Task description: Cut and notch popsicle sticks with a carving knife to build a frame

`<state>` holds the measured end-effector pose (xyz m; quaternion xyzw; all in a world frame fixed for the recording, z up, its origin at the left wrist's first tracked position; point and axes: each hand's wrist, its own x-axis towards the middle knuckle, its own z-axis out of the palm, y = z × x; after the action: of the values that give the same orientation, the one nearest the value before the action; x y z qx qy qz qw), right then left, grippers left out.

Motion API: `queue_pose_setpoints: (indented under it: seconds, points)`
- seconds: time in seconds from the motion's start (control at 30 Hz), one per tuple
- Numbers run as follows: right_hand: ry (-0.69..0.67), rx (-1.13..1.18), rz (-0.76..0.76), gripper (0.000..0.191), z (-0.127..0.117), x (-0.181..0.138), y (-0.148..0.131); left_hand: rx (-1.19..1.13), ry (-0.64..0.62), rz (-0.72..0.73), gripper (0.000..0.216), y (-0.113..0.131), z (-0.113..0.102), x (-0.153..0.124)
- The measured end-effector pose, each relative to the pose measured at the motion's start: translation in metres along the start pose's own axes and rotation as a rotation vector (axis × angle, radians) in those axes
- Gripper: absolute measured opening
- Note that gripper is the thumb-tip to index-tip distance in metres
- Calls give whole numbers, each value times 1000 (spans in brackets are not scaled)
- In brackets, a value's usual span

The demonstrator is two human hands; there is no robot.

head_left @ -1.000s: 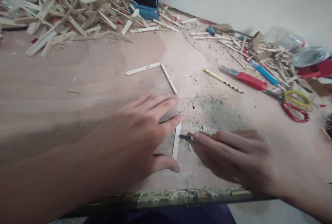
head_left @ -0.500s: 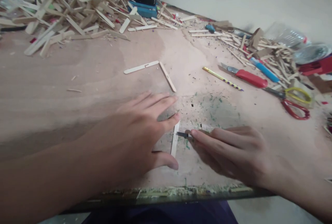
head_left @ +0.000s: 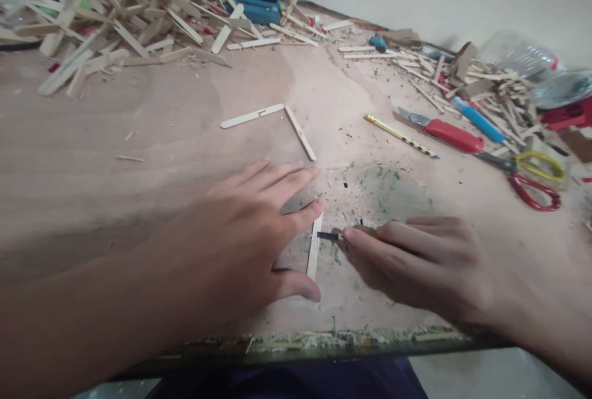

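Observation:
A flat wooden craft stick (head_left: 314, 257) lies near the front of the table, with small marks or cuts about its middle. My left hand (head_left: 259, 226) is spread flat beside it, the index fingertip on its far end and the thumb on its near end. From the right, my right hand (head_left: 411, 257) pinches a craft knife (head_left: 328, 236), whose dark blade tip touches the stick's middle. The knife's handle is mostly hidden by my fingers. Beyond my left hand, two notched craft sticks (head_left: 252, 116) meet at an angle.
To the right lie a yellow pencil (head_left: 401, 137), a red utility knife (head_left: 453, 135), a blue-handled tool (head_left: 478, 120) and scissors (head_left: 539, 180). A large heap of craft sticks (head_left: 139, 10) fills the back left. More scraps (head_left: 490, 81) and plastic bottles line the right back.
The knife blade has shifted slightly along the stick and its angle has changed a little. The left hand keeps its place on the stick; the view has moved slightly.

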<state>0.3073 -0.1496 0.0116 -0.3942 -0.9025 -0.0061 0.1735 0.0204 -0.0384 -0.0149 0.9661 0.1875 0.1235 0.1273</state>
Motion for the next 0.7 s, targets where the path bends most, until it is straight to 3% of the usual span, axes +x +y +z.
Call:
queue_pose_setpoints:
  seconds: [0.3,0.5,0.63,0.7]
  points:
    - [-38,18,12,23,-3,-1,0,6,12,7,101,0,0,0]
    - [-136,64,38,28,-12,-7,0,9,6,-4,100,1,-1,-1]
    - [-189,50,31,40,-23,2,-1,6,-8,-3,99,2,-2,0]
    - [-253,62,-7,38,-29,10,-1,2,-12,3,99,2,-3,1]
